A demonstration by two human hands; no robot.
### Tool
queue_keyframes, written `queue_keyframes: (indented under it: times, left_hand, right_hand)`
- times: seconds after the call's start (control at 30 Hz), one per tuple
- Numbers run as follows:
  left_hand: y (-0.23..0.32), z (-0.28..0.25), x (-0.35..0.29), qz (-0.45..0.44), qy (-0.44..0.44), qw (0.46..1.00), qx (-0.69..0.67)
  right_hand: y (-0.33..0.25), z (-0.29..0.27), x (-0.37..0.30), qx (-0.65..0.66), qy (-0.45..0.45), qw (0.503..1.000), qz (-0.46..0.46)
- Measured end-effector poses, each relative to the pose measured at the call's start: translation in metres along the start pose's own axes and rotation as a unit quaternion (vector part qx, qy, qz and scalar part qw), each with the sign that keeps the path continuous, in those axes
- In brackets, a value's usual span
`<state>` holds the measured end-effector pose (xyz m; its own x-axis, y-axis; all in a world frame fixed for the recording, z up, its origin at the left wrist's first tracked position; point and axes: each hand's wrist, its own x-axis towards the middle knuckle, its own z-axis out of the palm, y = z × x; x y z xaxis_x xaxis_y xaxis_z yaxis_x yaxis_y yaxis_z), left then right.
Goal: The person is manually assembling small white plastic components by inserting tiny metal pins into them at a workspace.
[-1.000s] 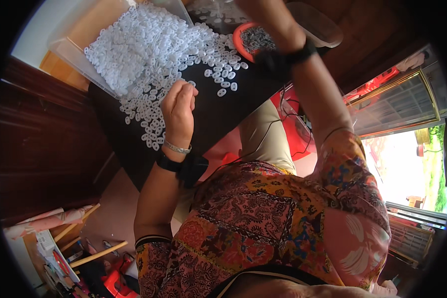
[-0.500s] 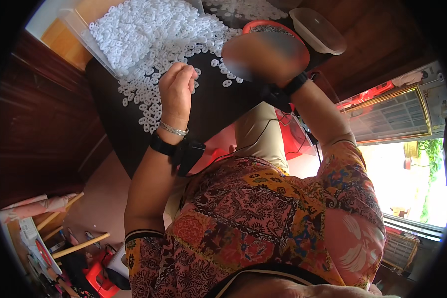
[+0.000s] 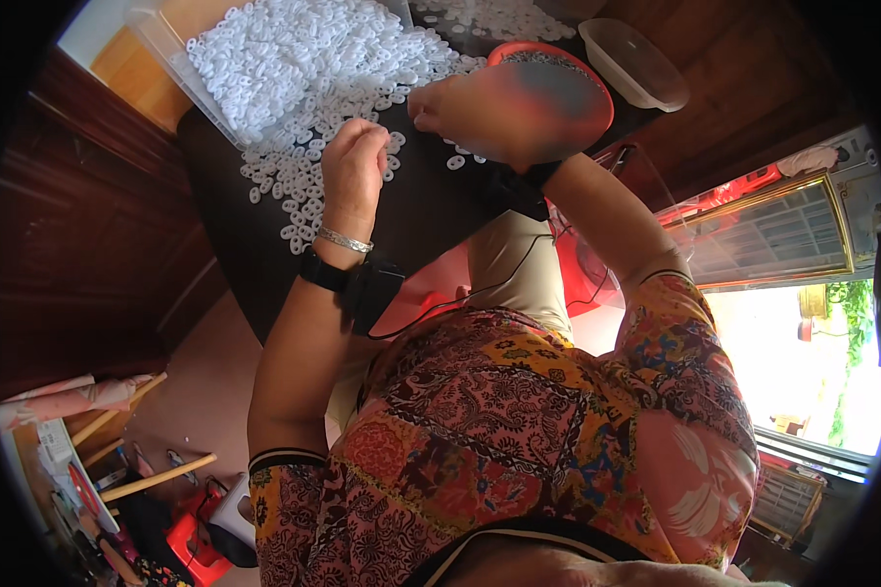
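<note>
Pieces [image 3: 294, 59], white, oval and apparently two-holed, lie heaped at the upper left of the frame, filling a clear tub [image 3: 178, 70] and spreading onto the dark bench [image 3: 421, 205]. We judge that the spread keeps single pieces within easy reach, with the bulk held back by the tub wall. A red bowl [image 3: 609, 98] of small grey bits [image 3: 550, 59] sits at the upper right, on the right hand's side, probably for the same convenience. Just beyond it we note a clear oval dish [image 3: 636, 64].

Left hand [image 3: 355, 161], upper centre-left: raised over the bench, fingers curled in with the thumb laid against them. The curl suggests to us a pinch on something small, but we cannot tell whether anything is inside. Loose pieces lie just beside its fingertips. The left forearm rises from below, wrist nearly straight, with a bracelet [image 3: 344, 240] and a black band [image 3: 326, 272].

Right hand [image 3: 465, 115], upper centre: reaching across the near side of the bowl, fingers pointing left toward the pieces, forearm slanting in from the right. A blurred patch covers most of it; we cannot tell how far open it is or what it has hold of.
</note>
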<state>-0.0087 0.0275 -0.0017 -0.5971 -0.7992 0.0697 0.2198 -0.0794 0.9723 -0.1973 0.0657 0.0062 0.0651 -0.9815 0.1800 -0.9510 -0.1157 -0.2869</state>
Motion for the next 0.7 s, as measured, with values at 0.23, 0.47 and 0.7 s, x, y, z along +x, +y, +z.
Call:
queue_keyframes:
  times: [0.23, 0.47, 0.7]
  left_hand:
    - [-0.005, 0.004, 0.001, -0.018, -0.003, 0.995, 0.093]
    - [-0.006, -0.004, 0.004, 0.024, -0.037, 0.989, 0.138]
    - [-0.004, -0.007, 0.006, 0.047, 0.032, 0.981, 0.187]
  right_hand:
    - [-0.038, -0.024, -0.015, 0.189, 0.055, 0.979, -0.048]
    - [-0.053, -0.028, -0.029, 0.230, 0.072, 0.970, -0.023]
    - [-0.054, -0.023, -0.051, 0.562, 0.121, 0.813, 0.091]
